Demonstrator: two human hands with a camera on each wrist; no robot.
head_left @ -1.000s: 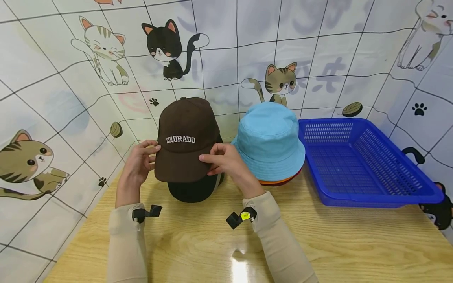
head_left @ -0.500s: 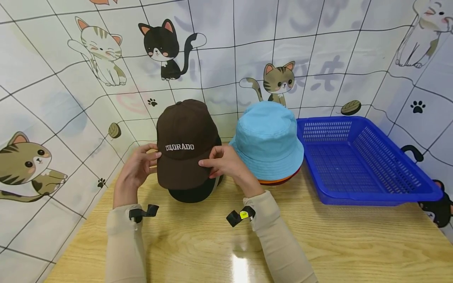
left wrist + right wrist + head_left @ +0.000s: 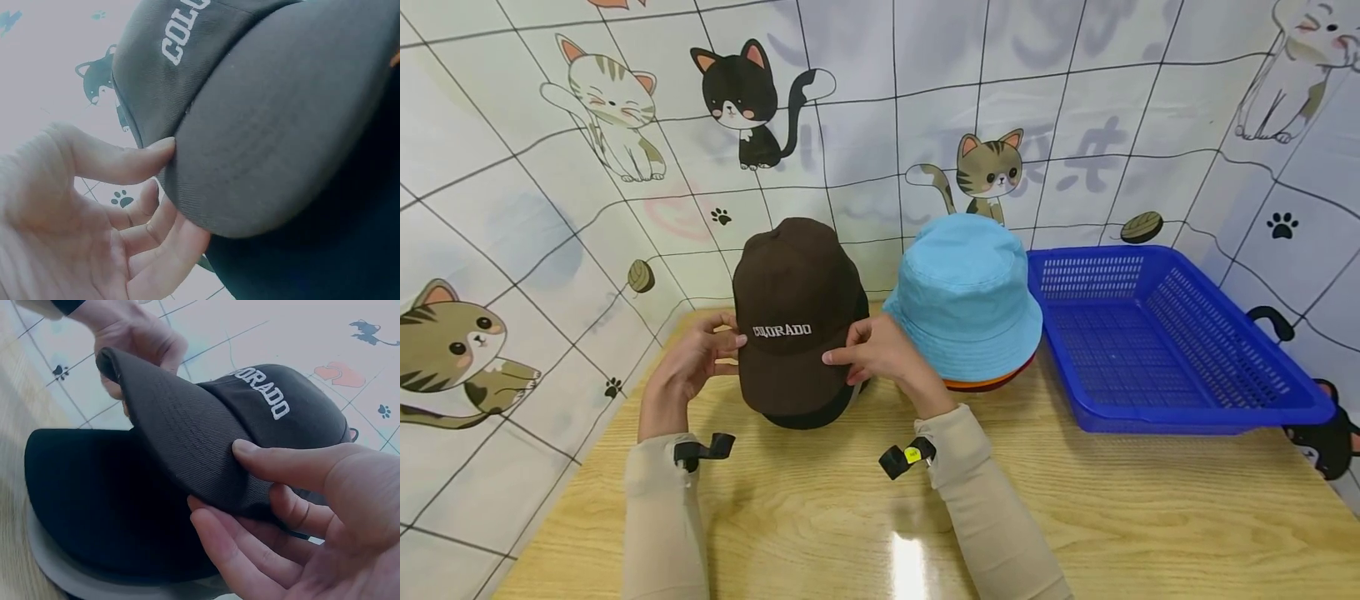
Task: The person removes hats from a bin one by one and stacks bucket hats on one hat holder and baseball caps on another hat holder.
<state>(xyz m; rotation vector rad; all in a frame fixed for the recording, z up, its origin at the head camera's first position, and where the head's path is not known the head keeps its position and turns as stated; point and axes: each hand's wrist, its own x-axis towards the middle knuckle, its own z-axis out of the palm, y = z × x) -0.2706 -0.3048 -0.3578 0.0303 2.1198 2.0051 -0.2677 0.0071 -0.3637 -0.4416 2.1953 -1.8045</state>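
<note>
A dark brown baseball cap (image 3: 797, 283) with COLORADO in white letters sits over a black cap (image 3: 808, 417), whose brim shows under the brown one. My left hand (image 3: 703, 350) pinches the brown brim's left side, thumb on top and fingers beneath, as the left wrist view shows. On the other side my right hand (image 3: 883, 350) grips the brim's edge between thumb and fingers. In the right wrist view the brown brim (image 3: 181, 425) stands a little above the black brim (image 3: 100, 500), with a grey brim (image 3: 56, 562) below that.
To the right stands a stack of bucket hats, a light blue bucket hat (image 3: 966, 292) on top and orange and dark red edges below. A blue plastic basket (image 3: 1075, 392) is farther right on the wooden table (image 3: 820, 517). Cat-printed sheeting (image 3: 865, 100) walls the back and sides.
Both hands have lowered the brown cap toward the person, so it now covers more of the black cap's brim. The bucket hats and basket have stayed put.
</note>
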